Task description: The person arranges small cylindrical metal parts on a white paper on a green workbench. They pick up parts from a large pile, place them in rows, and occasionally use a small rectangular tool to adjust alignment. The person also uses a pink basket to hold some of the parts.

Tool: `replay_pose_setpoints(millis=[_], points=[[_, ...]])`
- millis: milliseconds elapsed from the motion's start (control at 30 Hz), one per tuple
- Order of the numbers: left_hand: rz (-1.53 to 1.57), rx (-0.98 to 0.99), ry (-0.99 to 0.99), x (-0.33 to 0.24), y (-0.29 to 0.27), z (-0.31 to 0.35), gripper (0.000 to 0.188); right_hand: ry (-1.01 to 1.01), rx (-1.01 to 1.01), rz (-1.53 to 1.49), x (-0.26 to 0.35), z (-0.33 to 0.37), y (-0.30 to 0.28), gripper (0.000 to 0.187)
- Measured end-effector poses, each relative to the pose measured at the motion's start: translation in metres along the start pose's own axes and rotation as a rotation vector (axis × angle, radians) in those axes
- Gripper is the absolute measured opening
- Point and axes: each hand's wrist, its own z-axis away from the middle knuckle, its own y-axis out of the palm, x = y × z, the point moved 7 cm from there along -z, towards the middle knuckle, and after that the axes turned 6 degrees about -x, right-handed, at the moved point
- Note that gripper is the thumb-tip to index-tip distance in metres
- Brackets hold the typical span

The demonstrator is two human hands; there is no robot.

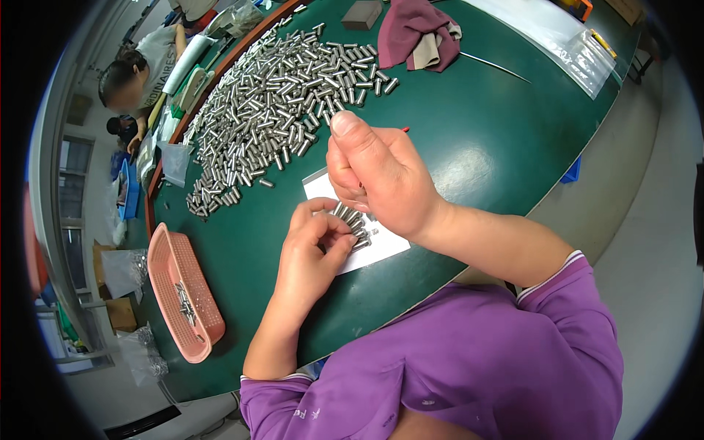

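Several small shiny metal pins (357,226) lie in a row on a white sheet of paper (392,248) on the green table. My left hand (312,246) is at the sheet's left side, its fingers and thumb curled round the near pins. Raised over the sheet's far right part, my right hand (385,172) is closed in a fist with the thumb on top. Bits of a thin red thing (405,130) show at the fist's edges; most of it is hidden in the grip. A large heap of similar metal pins (271,103) spreads beyond both hands.
At the left stands a pink plastic basket (187,293) with some metal pieces inside. A maroon cloth (411,33), a dark block (361,15) and a thin metal rod (495,66) lie at the far side. Plastic bags (590,66) are at the far right. Another person (150,70) works beyond the wooden edge.
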Motion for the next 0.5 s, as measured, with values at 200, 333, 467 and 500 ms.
replay_pose_setpoints(millis=[200,333,467,500], points=[[-0.041,-0.052,0.01,-0.006,0.0047,0.0001,0.011,0.052,-0.026,-0.004,-0.0031,0.0028,-0.0009,0.055],[-0.056,-0.067,0.004,-0.0074,0.0052,0.0003,0.011,0.028,-0.013,0.023,-0.0035,0.005,-0.0006,0.054],[-0.045,-0.082,-0.006,-0.007,0.0051,0.0007,0.01,0.006,-0.043,0.049,-0.0015,0.008,0.0,0.053],[-0.049,-0.084,-0.006,-0.0076,0.0051,0.0009,0.01,-0.002,-0.051,0.058,-0.0012,0.0086,0.0001,0.053]])
